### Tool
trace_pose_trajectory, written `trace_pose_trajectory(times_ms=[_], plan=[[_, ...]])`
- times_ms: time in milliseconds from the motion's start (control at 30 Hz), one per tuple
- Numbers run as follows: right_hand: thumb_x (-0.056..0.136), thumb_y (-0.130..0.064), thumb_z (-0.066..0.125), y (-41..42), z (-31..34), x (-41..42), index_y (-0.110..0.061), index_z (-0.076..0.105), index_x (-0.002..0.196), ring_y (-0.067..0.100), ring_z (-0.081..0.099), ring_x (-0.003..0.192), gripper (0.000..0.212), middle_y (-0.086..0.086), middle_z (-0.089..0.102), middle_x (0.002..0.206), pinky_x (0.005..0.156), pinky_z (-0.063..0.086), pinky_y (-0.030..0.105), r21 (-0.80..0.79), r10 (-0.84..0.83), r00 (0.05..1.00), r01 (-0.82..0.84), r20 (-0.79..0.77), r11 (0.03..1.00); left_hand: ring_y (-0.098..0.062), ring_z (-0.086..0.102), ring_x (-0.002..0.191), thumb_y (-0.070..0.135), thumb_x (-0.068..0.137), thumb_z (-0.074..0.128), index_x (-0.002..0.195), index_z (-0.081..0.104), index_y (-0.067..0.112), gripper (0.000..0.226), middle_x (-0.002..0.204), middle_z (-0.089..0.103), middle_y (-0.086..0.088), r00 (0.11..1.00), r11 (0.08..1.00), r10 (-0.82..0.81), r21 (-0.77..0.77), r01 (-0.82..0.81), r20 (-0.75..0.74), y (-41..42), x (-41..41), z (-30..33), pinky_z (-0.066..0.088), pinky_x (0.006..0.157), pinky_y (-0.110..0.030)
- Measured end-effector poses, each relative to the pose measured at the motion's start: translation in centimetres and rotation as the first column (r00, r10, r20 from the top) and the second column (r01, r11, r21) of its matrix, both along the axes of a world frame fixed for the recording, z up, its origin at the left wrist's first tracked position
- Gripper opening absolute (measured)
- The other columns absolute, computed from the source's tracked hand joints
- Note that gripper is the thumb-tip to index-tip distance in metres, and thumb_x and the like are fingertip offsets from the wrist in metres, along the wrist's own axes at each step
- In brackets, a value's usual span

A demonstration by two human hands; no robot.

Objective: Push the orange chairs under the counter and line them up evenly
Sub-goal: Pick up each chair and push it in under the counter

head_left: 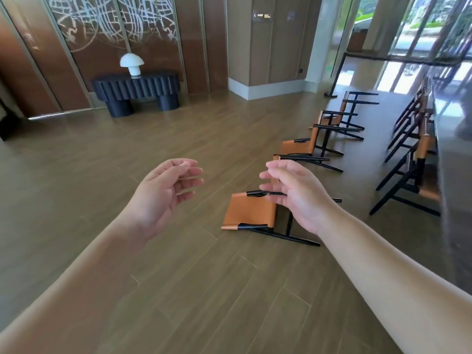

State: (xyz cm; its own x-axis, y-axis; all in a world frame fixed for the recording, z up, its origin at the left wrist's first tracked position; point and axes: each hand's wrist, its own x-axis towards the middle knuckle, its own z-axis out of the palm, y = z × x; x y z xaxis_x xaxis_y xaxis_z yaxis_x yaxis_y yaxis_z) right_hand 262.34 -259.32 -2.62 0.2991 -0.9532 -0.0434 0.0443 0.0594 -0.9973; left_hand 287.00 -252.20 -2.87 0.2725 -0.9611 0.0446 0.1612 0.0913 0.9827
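Several orange chairs with black frames stand away from the counter (457,175) in a row on the wooden floor. The nearest orange chair (251,209) is just beyond my hands, a second orange chair (296,146) behind it, and a third orange chair (332,120) farther back. More chairs (419,154) are tucked against the counter on the right. My left hand (163,192) hovers in the air, fingers loosely curled, holding nothing. My right hand (296,192) is raised in front of the nearest chair, fingers relaxed, empty; I cannot tell whether it touches the chair.
A dark fluted console table (136,92) with a white mushroom lamp (132,63) stands at the back wall. A black barrier post (332,92) is at the far end of the counter. Glass walls lie beyond it.
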Motion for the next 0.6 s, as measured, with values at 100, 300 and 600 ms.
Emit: trace_pose_trajectory(times_ms=[100, 300, 600], plan=[[0.098, -0.023, 0.057, -5.2, -0.9, 3.5, -0.02, 0.063, 0.114, 0.019, 0.071, 0.097, 0.018, 0.004, 0.069, 0.113, 0.078, 0.057, 0.033, 0.017, 0.008, 1.0, -0.008, -0.003, 1.0, -0.016, 0.068, 0.096, 0.025, 0.096, 0.054, 0.099, 0.072, 0.022, 0.019, 0.106, 0.072, -0.002, 1.0, 1.0, 0.029, -0.008, -0.029, 0.007, -4.8, 3.8, -0.2, 0.046, 0.084, -0.036], [0.098, -0.022, 0.057, -17.3, -3.6, 11.3, -0.021, 0.064, 0.113, 0.019, 0.071, 0.098, 0.017, 0.002, 0.07, 0.113, 0.081, 0.057, 0.033, 0.035, 0.069, 0.998, -0.069, 0.005, 0.997, -0.015, 0.068, 0.094, 0.024, 0.095, 0.056, 0.097, 0.073, 0.024, 0.017, 0.103, 0.072, 0.002, 0.997, 0.997, 0.075, 0.031, -0.076, 0.033, -16.2, 9.3, -2.5, 0.047, 0.084, -0.037], [0.098, -0.022, 0.058, -36.4, -4.4, 23.9, -0.021, 0.065, 0.112, 0.015, 0.071, 0.091, 0.016, 0.003, 0.07, 0.111, 0.08, 0.058, 0.033, 0.089, 0.189, 0.98, -0.194, 0.061, 0.977, -0.015, 0.069, 0.093, 0.032, 0.086, 0.059, 0.095, 0.073, 0.028, 0.017, 0.102, 0.073, 0.002, 0.989, 0.987, 0.145, 0.063, -0.147, 0.033, -32.8, 19.8, -1.9, 0.047, 0.083, -0.036]])
